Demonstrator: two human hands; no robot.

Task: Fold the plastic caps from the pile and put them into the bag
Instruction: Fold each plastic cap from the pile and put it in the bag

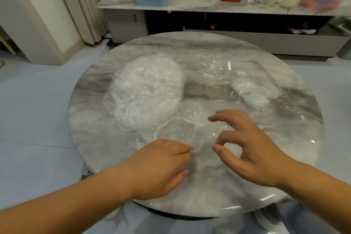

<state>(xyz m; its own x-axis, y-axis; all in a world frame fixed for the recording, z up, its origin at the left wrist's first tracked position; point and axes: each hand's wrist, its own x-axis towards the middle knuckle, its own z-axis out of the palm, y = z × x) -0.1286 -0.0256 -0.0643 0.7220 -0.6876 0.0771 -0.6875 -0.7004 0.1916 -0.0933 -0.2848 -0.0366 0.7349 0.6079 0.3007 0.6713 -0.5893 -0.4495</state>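
Cap (180,133) touching left hand (161,165), near right hand (250,148)

Light: bright, even, diffuse, from overhead; shadows faint. Small white glare spots on polished table (218,186) at front and right rim; glints on clear bag (252,68). Wide lens bows the edges. Shelf (190,4) items at upper right blurred.

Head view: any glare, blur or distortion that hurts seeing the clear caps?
Head view: wide-angle bends the long grey shelf; its right end is blurred. Head view: glare spots on the near rim of the round grey marble table, glints on the clear plastic bag. Head view: the flat clear plastic cap barely contrasts with the marble.
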